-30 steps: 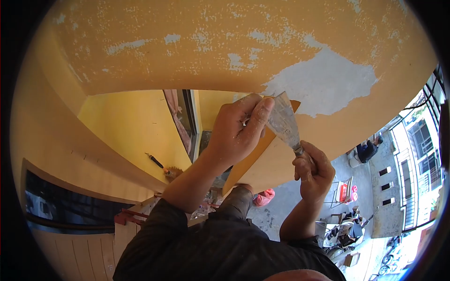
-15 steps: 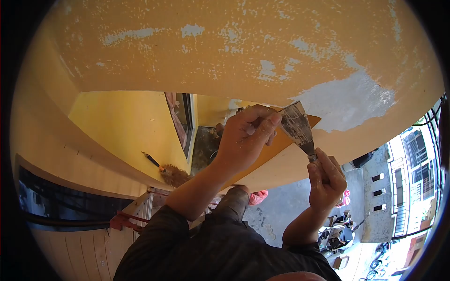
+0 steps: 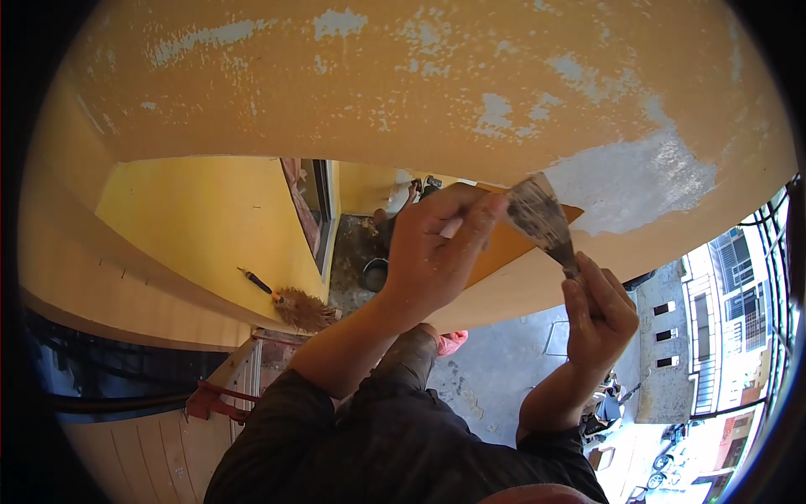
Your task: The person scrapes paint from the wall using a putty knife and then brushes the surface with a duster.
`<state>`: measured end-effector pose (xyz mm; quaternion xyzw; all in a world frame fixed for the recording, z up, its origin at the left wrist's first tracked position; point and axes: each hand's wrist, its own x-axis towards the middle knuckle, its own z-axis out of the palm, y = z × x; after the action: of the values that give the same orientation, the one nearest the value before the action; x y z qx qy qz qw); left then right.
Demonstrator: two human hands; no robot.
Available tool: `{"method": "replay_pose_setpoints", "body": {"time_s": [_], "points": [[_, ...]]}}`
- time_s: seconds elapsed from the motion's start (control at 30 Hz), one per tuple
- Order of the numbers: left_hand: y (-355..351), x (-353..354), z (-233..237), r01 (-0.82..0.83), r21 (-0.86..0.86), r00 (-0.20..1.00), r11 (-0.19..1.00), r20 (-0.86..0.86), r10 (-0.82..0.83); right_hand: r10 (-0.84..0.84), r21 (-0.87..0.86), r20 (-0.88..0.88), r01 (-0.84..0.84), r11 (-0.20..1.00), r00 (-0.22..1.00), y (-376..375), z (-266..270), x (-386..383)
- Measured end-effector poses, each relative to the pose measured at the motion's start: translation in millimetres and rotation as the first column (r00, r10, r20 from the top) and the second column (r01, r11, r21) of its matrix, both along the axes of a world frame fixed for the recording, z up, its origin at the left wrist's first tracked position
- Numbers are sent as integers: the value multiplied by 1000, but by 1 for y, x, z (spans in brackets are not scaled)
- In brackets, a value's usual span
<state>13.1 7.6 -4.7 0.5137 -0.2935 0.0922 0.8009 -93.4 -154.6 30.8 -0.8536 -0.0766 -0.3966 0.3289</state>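
Note:
A putty knife with a wide, smeared metal blade is held up in front of the wall. My right hand is closed round its handle end, and the blade points up and left. At the blade's left corner, the thumb and forefinger of my left hand are pinched together, touching the edge. Any small bit between those fingertips is hidden. Behind the blade lies an orange-painted wall surface with flaked pale spots and a large bare grey-white patch.
A feather duster lies on the ledge at left. A red metal bracket sits on the ladder-like frame below. Far down are a bucket, a partly hidden person, pink cloth and a concrete floor.
My right hand and the putty knife have shifted slightly right and down in view. The blade has tilted further left. My left fingers stay at its corner.

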Motion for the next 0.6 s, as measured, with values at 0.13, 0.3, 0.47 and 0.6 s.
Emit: {"method": "replay_pose_setpoints", "body": {"time_s": [0.13, 0.3, 0.47, 0.6], "points": [[2, -4, 6, -65, -109, 996, 992, -76, 57, 96, 21, -23, -96, 995, 995, 4, 8, 0], [-1, -8, 3, 35, -167, 999, 985, -28, -40, 99, 460, -143, -23, 888, 985, -6, -13, -16], [-20, -9, 3, 66, -312, 995, 948, -57, -88, 473, 636, 438, -635, 437, 765, -15, -46, 4], [-43, -9, -1, 159, -368, 963, 916, -148, -226, 334, 637, 474, -579, 508, 815, 21, -41, 35]]}}
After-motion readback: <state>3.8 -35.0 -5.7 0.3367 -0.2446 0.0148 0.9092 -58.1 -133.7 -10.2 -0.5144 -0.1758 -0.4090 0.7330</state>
